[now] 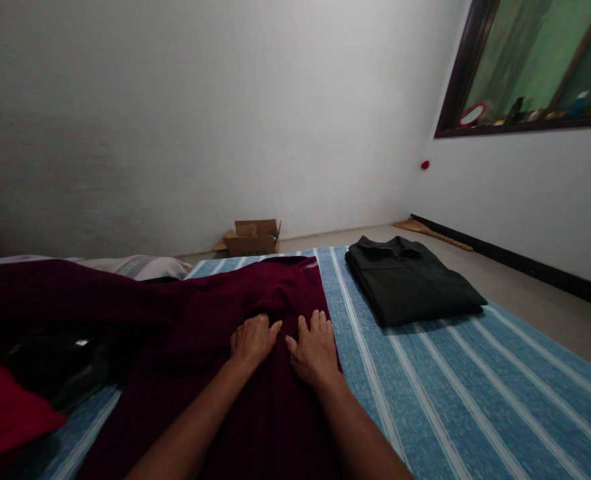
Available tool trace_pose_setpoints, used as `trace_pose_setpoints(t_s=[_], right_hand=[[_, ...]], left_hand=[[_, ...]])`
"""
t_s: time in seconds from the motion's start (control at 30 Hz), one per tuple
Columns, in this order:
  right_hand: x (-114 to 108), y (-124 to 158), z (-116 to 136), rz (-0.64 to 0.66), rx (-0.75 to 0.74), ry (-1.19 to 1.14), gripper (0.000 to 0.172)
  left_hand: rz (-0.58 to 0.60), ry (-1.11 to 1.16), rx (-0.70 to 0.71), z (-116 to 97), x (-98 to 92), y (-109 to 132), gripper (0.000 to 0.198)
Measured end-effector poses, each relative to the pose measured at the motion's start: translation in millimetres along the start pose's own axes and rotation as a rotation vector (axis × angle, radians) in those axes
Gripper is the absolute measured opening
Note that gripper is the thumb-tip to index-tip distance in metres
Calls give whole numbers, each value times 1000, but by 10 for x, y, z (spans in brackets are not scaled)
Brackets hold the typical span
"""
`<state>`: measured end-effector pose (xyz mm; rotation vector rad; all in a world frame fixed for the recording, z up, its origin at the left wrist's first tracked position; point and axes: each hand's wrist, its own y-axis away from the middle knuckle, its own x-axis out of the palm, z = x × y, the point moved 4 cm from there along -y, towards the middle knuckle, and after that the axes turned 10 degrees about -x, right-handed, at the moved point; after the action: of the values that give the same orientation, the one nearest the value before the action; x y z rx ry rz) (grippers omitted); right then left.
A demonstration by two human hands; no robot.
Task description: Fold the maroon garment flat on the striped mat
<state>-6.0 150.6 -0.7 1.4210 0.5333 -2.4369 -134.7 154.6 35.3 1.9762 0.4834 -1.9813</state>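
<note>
A dark maroon garment [255, 287] lies spread over a blue mat with white stripes [465, 393]. Both my hands rest on it, side by side. My left hand [252, 339] has its fingers curled down into the cloth where a fold bunches up. My right hand [315, 347] lies flat on the cloth with its fingers stretched out and slightly apart. A folded black collared shirt [410, 280] sits on the mat to the right, beyond my hands.
A heap of dark and red clothes [30, 380] lies at the left with a pillow [140, 267] behind. An open cardboard box [252, 237] stands by the far wall. Bare floor [535, 293] runs along the right wall under a window [535, 60].
</note>
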Motion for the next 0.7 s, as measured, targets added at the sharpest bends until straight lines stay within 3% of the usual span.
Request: trace_pose_setpoints(t_s=[0.27, 0.4, 0.5, 0.7], right_hand=[[51, 8, -4, 23, -1, 98, 66], [67, 17, -24, 61, -7, 145, 66], [64, 35, -39, 89, -10, 171, 65], [52, 49, -71, 76, 16, 166, 70]], left_hand=[[-66, -1, 92, -73, -1, 267, 23], [-131, 40, 260, -169, -98, 549, 18], [0, 68, 381, -145, -4, 773, 28], [168, 76, 393, 54, 264, 881, 53]])
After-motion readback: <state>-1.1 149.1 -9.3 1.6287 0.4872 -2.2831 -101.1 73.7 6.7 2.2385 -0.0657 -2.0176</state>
